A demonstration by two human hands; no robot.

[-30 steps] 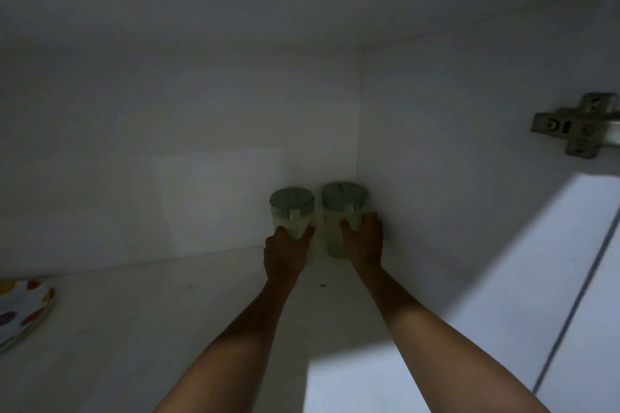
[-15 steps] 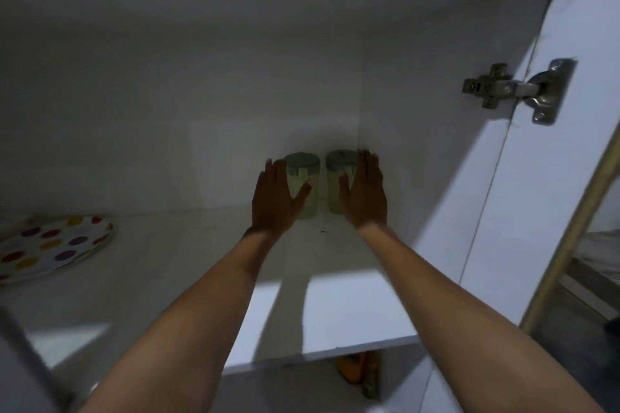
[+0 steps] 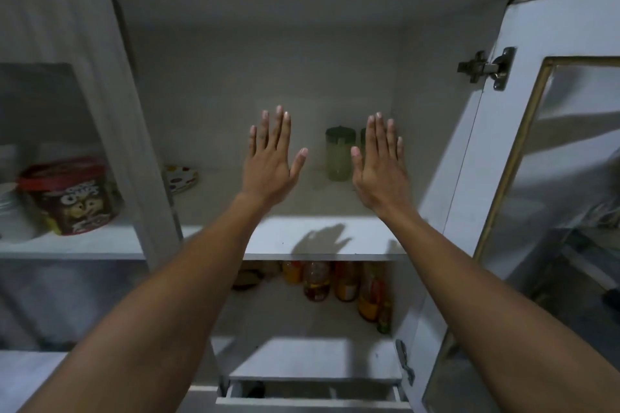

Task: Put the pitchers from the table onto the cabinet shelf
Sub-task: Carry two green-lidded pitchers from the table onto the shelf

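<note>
Head view: left hand [image 3: 270,157] and right hand [image 3: 379,163] raised flat before open cabinet, each grip spread, holding nothing. Two green-lidded pitchers [image 3: 339,154] upright side by side at back right of cabinet shelf [image 3: 322,238], right one half hidden behind right hand. Spotted plate [image 3: 181,178] at shelf's left.

Two pitchers [image 3: 339,154] stand side by side at the back right corner of the cabinet shelf [image 3: 322,238], the right one mostly hidden behind my right hand [image 3: 379,174]. My left hand [image 3: 270,164] is raised to their left, both hands in front of the shelf and apart from them. A plate [image 3: 181,178] lies at the shelf's far left. Bottles [image 3: 335,285] stand on the shelf below. In the compartment to the left, a tub [image 3: 70,194] sits on its shelf. The door [image 3: 536,178] hangs at right.
</note>
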